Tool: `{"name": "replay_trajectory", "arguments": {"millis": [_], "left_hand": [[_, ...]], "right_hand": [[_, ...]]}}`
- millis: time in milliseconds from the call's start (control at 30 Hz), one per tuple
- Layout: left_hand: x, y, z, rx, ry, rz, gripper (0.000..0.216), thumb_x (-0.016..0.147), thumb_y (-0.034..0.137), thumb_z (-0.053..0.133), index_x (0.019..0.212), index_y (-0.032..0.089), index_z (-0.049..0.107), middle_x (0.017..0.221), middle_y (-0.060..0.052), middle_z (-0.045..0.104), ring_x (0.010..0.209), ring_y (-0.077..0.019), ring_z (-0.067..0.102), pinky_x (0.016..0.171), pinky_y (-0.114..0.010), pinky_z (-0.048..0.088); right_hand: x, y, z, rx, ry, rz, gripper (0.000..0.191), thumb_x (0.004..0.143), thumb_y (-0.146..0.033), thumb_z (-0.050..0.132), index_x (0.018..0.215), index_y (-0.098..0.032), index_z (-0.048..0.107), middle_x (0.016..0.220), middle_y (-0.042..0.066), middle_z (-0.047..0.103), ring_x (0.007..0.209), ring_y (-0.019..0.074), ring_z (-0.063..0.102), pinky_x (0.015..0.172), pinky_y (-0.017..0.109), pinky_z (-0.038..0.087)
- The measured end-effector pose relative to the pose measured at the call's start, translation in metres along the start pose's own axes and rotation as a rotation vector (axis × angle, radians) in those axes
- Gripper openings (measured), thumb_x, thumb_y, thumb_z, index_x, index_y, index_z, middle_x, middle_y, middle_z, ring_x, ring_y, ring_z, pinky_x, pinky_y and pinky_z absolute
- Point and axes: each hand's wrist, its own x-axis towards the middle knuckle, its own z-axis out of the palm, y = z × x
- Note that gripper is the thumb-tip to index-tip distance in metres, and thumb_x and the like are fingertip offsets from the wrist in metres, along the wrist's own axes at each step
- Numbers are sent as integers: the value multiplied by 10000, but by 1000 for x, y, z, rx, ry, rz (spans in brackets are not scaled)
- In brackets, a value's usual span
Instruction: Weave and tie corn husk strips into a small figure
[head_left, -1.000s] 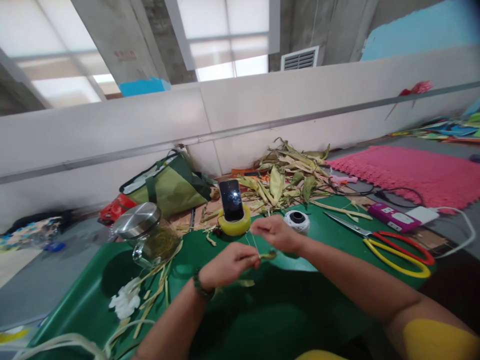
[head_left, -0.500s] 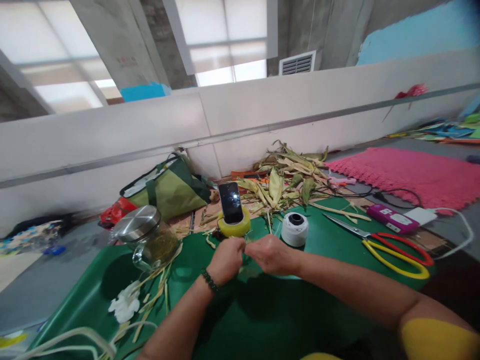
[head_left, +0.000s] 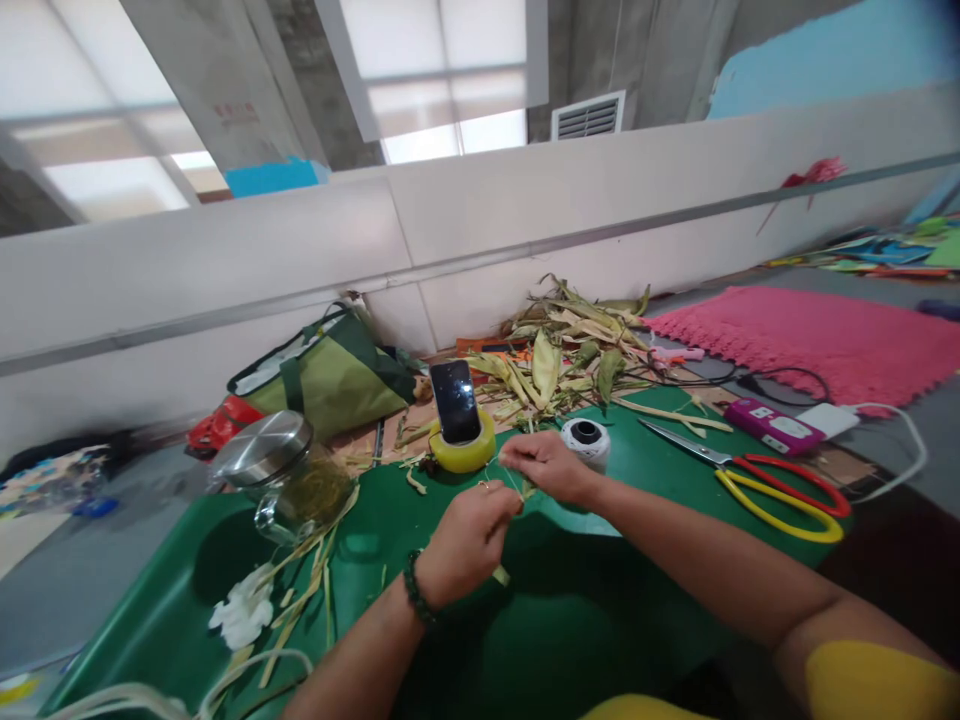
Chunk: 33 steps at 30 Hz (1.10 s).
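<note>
1. mat (head_left: 600, 610), green, lies under both hands.
2. corn husks (head_left: 547, 370) heap behind its far edge.
3. scissors (head_left: 750, 478) lie to the right.
4. left hand (head_left: 465, 535), fingertips together, grips a husk strip (head_left: 528, 490), which peeks out between the hands.
5. right hand (head_left: 551, 468) pinches thread (head_left: 513, 477).
6. spool (head_left: 589, 442) stands just beyond.

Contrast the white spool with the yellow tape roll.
The spool is white; the tape roll is yellow. The tape roll props up a phone, while the spool's top is bare. The right hand partly hides the spool, not the tape roll. Both are round.
</note>
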Motion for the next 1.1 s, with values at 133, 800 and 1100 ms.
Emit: {"name": "replay_trajectory", "arguments": {"millis": [133,800,1100], "left_hand": [[6,-6,-7,-575,158,-200,333,874,429,375,690,183,503,534,23,425,498,-124,435,526,-244,389],[5,-21,-4,207,83,-58,287,899,201,391,822,155,664,757,-74,619,710,-184,564,688,-312,473],[9,-20,-1,-459,313,-181,245,745,255,517,523,171,578,746,-63,647,742,-178,587,735,-295,465]], "right_hand": [[-4,1,3,304,-182,132,295,777,-416,550,696,-138,607,506,-50,404,481,83,329,483,216,287],[-4,4,7,102,-136,123,368,789,-401,439,508,-202,309,523,-61,268,514,78,271,505,237,230],[-2,6,7,136,-294,194,342,775,-388,441,522,-201,308,510,-69,244,495,70,240,491,235,200]]}}
